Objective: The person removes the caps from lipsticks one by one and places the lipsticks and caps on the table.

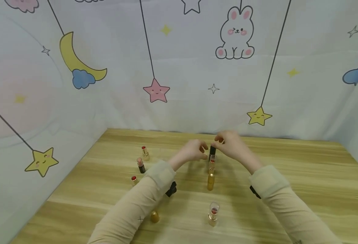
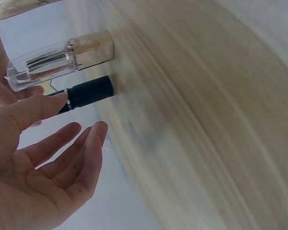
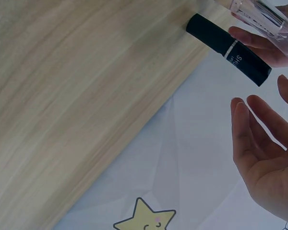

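Hands about a black lipstick. The left hand (image 1: 193, 150) lies to the left of the black lipstick (image 1: 212, 150), its fingers loosely bent and gripping nothing; in the left wrist view its thumb overlaps the tube, and contact cannot be told. The right hand (image 1: 231, 145) lies to the right of the black lipstick, its fingers relaxed and likewise without a grip; the right wrist view shows a gap between its fingertips and the tube's end. The black lipstick stands upright on the wooden surface (image 1: 295, 169) and appears capped, its two sections meeting at a silvery band.

Nearer the wearer than the black lipstick, in line with it, stand a clear-capped lipstick (image 1: 211, 167), a gold lipstick tube (image 1: 210, 182) and, well apart, a second clear-capped lipstick (image 1: 213, 217). Well to its left stand three uncapped lipsticks: a red one (image 1: 145, 154), a nude-pink one in a black base (image 1: 140, 165) and another red one (image 1: 134, 180), partly hidden by a sleeve. A gold cap (image 1: 155, 217) lies to its left and nearer the wearer.

The step in hand appears to be placing the black lipstick at the row's far end, nearly complete. The next move probably calls for clearing both hands without tipping it, then fitting a matching cap to an uncapped lipstick.
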Demonstrator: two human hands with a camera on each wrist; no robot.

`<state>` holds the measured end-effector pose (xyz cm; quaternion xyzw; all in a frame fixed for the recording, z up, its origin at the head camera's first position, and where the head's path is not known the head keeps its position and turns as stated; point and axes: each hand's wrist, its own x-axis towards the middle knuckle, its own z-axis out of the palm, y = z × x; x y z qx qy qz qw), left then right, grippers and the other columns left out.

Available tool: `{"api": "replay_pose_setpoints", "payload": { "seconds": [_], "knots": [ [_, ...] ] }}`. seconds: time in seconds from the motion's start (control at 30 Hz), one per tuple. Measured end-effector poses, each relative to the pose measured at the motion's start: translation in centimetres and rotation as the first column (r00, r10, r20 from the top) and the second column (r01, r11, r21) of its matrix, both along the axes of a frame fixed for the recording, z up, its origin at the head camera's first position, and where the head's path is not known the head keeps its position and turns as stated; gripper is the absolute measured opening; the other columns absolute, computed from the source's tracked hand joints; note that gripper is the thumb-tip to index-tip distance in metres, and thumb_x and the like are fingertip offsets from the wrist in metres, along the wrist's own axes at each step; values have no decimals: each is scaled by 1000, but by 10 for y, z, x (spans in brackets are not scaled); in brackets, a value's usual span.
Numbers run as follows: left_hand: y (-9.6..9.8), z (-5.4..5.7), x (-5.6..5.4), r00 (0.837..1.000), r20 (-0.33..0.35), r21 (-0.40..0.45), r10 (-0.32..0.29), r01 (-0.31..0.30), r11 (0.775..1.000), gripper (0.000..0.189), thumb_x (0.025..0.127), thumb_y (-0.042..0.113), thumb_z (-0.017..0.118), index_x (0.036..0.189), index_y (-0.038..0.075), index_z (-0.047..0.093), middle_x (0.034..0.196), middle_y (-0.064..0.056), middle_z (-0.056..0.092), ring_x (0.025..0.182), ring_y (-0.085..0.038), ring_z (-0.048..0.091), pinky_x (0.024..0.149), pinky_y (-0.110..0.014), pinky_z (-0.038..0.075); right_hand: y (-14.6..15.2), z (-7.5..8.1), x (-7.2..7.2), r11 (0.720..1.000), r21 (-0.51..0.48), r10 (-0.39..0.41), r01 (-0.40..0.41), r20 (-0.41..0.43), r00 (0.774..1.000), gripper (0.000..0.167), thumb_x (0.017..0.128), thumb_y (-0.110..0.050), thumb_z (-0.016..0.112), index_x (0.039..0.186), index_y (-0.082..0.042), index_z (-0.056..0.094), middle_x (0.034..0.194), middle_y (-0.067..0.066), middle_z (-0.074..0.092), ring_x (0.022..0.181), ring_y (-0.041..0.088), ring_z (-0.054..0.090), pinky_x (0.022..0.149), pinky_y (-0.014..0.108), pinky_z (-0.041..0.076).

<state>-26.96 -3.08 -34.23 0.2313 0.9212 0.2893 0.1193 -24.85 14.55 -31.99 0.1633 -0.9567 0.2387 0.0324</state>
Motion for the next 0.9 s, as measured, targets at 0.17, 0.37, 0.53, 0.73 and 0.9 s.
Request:
{"api": "replay_pose_setpoints", "payload": {
  "seconds": [0.17,0.37,0.53,0.73,0.9],
  "knots": [
    [5,-7,-4,1000,14,4,-9,9,1000,41,83,11,71,121,1,61,113,-16,66,105,-27,62,86,-35,52,-1,-6,1,999,-36,2,-2,-5,1000,27,92,-28,63,102,-3,69,99,17,66,90,30,62,73,40,51],
    [9,-14,-9,999,12,-24,-51,52,998,43,83,14,72,124,4,60,113,-14,68,102,-25,64,82,-31,52,-3,-12,0,998,-67,0,-1,-23,1000,31,91,-31,64,105,-3,69,97,16,69,88,28,64,72,39,52],
    [13,-17,-13,998,29,-32,-55,56,998,42,80,9,71,122,10,63,106,-12,70,88,-19,63,69,-25,49,-5,-13,-1,998,-68,-14,12,-21,1000,32,90,-33,65,104,-5,69,97,13,70,87,26,64,73,39,52],
    [17,-18,-15,997,67,-27,-27,29,999,35,79,3,71,113,6,64,84,-4,62,68,-13,50,59,-23,41,-12,-13,-3,998,-57,-4,1,-47,999,24,89,-32,68,92,-9,72,88,7,70,79,20,63,70,35,51],
    [20,-20,-16,997,71,-33,-35,37,999,32,78,0,69,109,5,64,82,-2,60,66,-13,47,58,-23,39,-12,-16,-3,998,-65,15,-18,-47,999,17,87,-26,70,88,-9,71,81,5,68,71,16,58,64,30,47]
  ]
}}
